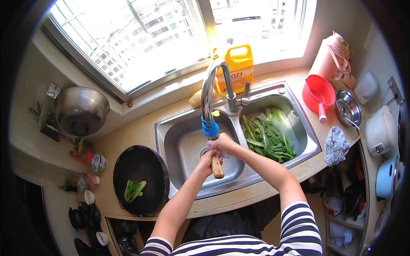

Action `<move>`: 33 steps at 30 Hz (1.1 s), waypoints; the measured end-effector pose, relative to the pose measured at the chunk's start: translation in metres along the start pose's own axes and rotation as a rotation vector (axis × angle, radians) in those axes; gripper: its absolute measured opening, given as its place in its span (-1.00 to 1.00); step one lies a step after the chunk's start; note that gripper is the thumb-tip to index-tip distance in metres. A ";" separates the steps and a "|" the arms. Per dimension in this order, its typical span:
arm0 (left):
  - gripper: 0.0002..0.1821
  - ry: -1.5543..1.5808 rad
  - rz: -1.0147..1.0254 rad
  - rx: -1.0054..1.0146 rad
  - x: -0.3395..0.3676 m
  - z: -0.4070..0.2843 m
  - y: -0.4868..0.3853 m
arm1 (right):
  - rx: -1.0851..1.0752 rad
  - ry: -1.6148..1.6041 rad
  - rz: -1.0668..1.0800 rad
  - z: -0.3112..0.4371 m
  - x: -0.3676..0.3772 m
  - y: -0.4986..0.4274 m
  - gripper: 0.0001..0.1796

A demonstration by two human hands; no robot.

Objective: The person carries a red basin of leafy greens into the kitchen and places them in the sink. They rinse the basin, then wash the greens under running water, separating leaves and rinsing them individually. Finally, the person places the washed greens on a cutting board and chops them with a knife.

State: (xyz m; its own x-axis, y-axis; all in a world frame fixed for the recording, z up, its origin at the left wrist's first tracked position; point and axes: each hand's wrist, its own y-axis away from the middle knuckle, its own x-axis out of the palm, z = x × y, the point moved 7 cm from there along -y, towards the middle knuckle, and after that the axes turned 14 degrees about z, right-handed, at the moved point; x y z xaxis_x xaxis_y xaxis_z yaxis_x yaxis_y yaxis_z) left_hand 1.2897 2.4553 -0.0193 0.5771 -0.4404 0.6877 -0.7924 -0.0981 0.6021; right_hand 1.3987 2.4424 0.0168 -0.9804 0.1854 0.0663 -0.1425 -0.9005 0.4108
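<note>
Under the chrome faucet (205,92) with its blue spout fitting (210,127), both hands meet over the left basin of a steel double sink (179,150). My left hand (208,163) is closed around a tool whose wooden handle (217,168) points toward me; its far end is hidden by the hands. My right hand (221,144) is right below the spout at the tool's far end, its fingers wet and partly hidden. Leafy green vegetables (269,136) lie in water in the right basin. A black wok (141,166) left of the sink holds one small leafy green (134,191).
A yellow detergent jug (237,68) stands behind the faucet. Right of the sink are a red dipper (317,92), a steel bowl (348,107), a pink thermos (330,57) and a crumpled cloth (336,146) at the counter's edge. A large metal bowl (81,110) is at the left wall.
</note>
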 end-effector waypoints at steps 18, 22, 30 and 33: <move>-0.48 -1.900 -0.179 0.398 0.022 -0.029 0.056 | 0.052 1.329 -0.185 -0.009 -0.002 0.020 -0.64; -0.59 -1.744 -0.236 0.456 0.020 -0.038 0.041 | -0.164 0.255 -0.250 0.002 -0.006 0.005 -0.85; -0.86 -0.081 0.395 0.283 0.017 -0.026 -0.050 | -0.471 0.281 -0.131 0.035 0.016 0.027 -0.88; -0.86 -0.481 -0.008 0.136 0.005 -0.025 -0.051 | -0.479 0.025 -0.364 0.029 -0.059 0.029 -0.73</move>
State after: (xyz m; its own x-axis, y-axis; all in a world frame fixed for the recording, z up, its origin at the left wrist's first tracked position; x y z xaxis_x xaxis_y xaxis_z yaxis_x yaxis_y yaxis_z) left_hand 1.3379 2.4806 -0.0360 0.4520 -0.7975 0.3995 -0.8256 -0.2046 0.5258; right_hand 1.4564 2.4167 0.0507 -0.8591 0.5112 -0.0253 -0.5095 -0.8589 -0.0523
